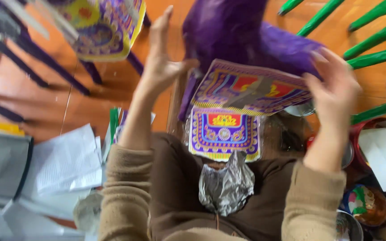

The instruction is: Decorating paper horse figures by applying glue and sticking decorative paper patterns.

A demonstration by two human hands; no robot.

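At the left edge of the floor (45,107) stand dark purple frame legs (27,49) with a patterned yellow-and-purple panel (108,27) above them; nearer the person lie loose white printed sheets (68,165) beside a grey box (1,165).

The left hand (161,58) is raised with fingers spread wide and the palm turned inward; it grips nothing, and its thumb points toward the purple paper figure (233,31), near it, though whether they touch cannot be told through the blur.

In the middle, above the lap, the ornate paper panel (251,89) in purple, red and yellow hangs against the lower part of the purple figure; a second matching panel (224,131) lies just below it, with a crumpled piece of silver foil (226,185) resting on the brown trousers.

The panel looks light, thin and floppy, likely to crease or tear if pinched hard; it would best be taken by its side edges with flat fingers, keeping it level.

The right hand (333,93) is open too, fingers loosely curved and apart; its fingertips meet the panel's right edge, resting on it rather than clamping.

To the right, green rods (371,44) fan over the floor; below them sit a red tin (358,134) holding a white card (385,156) and small paint pots (365,205).
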